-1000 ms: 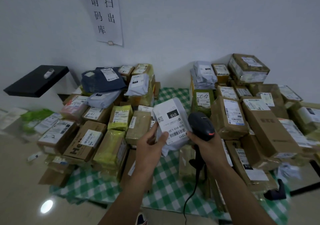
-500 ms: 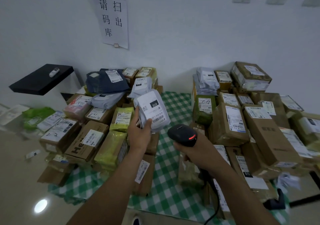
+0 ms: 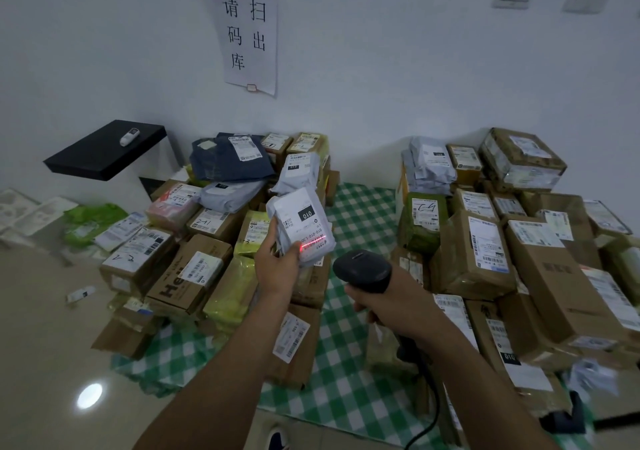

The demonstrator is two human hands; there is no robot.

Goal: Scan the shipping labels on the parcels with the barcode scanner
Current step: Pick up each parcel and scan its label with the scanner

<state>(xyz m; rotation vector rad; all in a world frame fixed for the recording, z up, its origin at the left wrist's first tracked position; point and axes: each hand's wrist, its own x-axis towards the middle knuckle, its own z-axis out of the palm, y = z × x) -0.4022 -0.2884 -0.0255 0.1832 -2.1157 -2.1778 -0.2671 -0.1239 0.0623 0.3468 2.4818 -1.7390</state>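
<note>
Head view: scan line on the label of a hand-held parcel.
The left hand grasps the white parcel at its lower left edge, fingers curled round it, above the green-checked tabletop. A red scan line crosses the barcode at the near end of the shipping label. Below and right of the white parcel, the right hand grips the barcode scanner, whose head points at it. Cardboard parcels are stacked on both sides of the white parcel.

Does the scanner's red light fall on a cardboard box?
No, the red line lies across the white parcel that the left hand holds.
</note>
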